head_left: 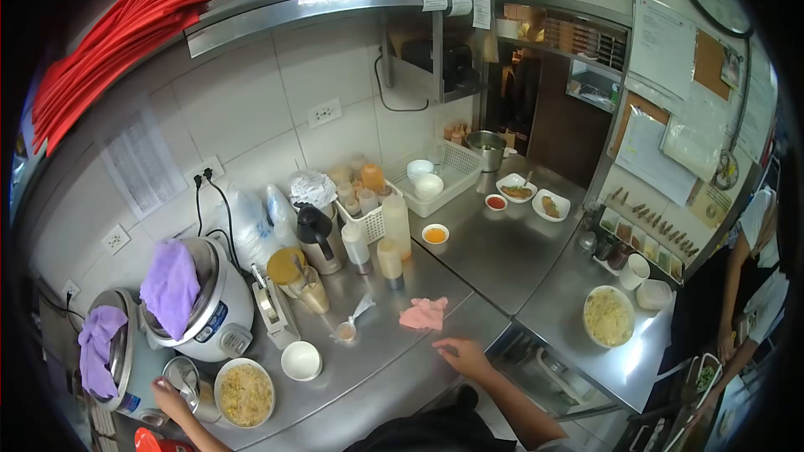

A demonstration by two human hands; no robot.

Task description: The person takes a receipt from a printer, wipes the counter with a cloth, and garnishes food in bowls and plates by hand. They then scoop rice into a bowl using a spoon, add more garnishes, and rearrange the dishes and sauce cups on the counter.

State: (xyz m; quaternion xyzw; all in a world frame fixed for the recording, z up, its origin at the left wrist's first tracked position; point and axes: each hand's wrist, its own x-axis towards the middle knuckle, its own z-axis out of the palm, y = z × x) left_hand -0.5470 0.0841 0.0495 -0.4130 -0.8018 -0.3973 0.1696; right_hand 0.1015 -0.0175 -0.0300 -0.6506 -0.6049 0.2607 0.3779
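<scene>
My left hand (171, 399) is at the lower left, its fingers closed beside a metal container (203, 403) with a spoon-like utensil in it. Whether they grip a handle or the container's edge is hard to make out. Just right of the container stands a white bowl of yellow fried rice (245, 394). A smaller empty white bowl (301, 361) is beyond it. My right hand (466, 358) hovers over the steel counter's front edge, fingers extended and holding nothing. Nearest to it lies a crumpled pink cloth (425, 314), apart from the fingertips.
Two rice cookers (216, 318) with purple cloths stand left. Squeeze bottles (390, 263), a small strainer (346, 331) and a white basket (444, 188) line the wall. Another rice bowl (609, 316) sits right. A co-worker's arms (730, 318) show at far right.
</scene>
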